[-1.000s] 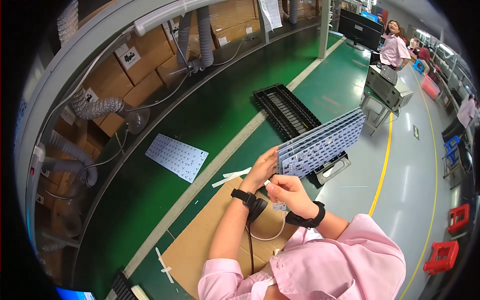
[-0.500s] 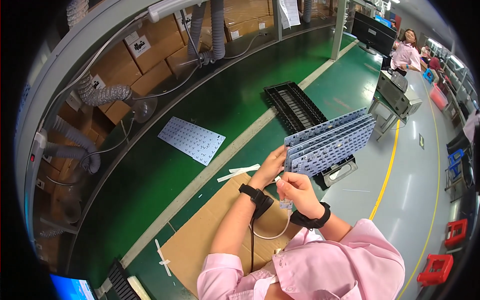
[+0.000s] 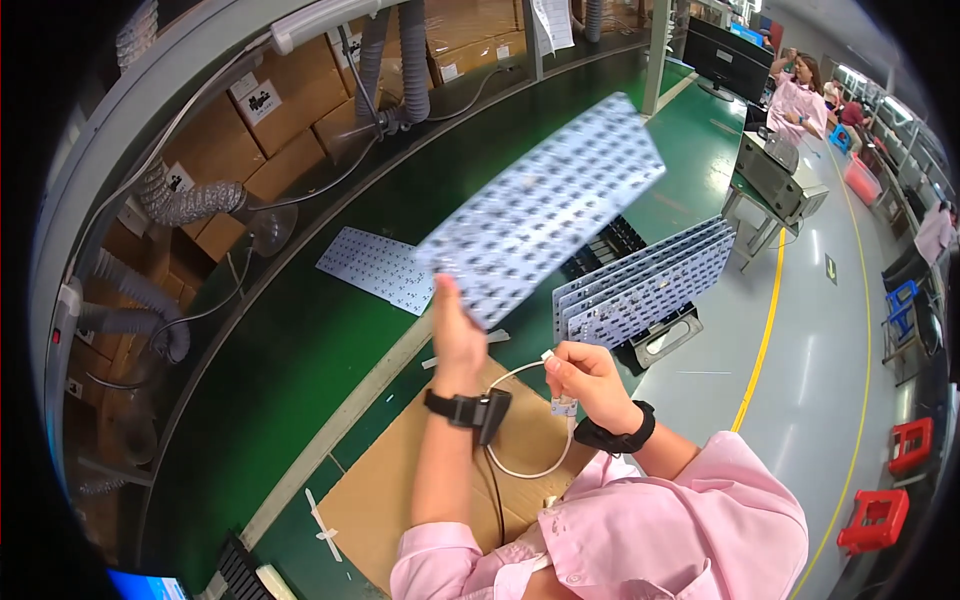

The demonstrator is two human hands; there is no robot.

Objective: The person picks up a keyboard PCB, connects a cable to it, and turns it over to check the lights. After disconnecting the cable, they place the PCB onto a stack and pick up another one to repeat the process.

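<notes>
My left hand (image 3: 460, 340) is closed on the near corner of a pale keyboard circuit board (image 3: 545, 205), lifted and tilted above the bench and slightly blurred. In my right hand (image 3: 598, 388) a white cable (image 3: 530, 474) is pinched near its small white plug, with a pale connector piece hanging below the fingers. Right of the lifted board, several similar boards (image 3: 655, 290) stand on edge in a black slotted rack, whose lower part is mostly hidden. Another keyboard board (image 3: 370, 268) lies flat on the green bench, partly covered by the lifted one.
A cardboard sheet (image 3: 385, 500) covers the near bench, with white tape strips (image 3: 322, 525) beside it. Behind the standing boards is a black slotted tray (image 3: 612, 248). Cartons (image 3: 290, 90) and grey ducts line the far side. A person in pink (image 3: 798, 105) stands farther off.
My left hand has moved left and up from the rack, bringing one board out of the standing group. My right hand still holds the cable, nearly in the same place.
</notes>
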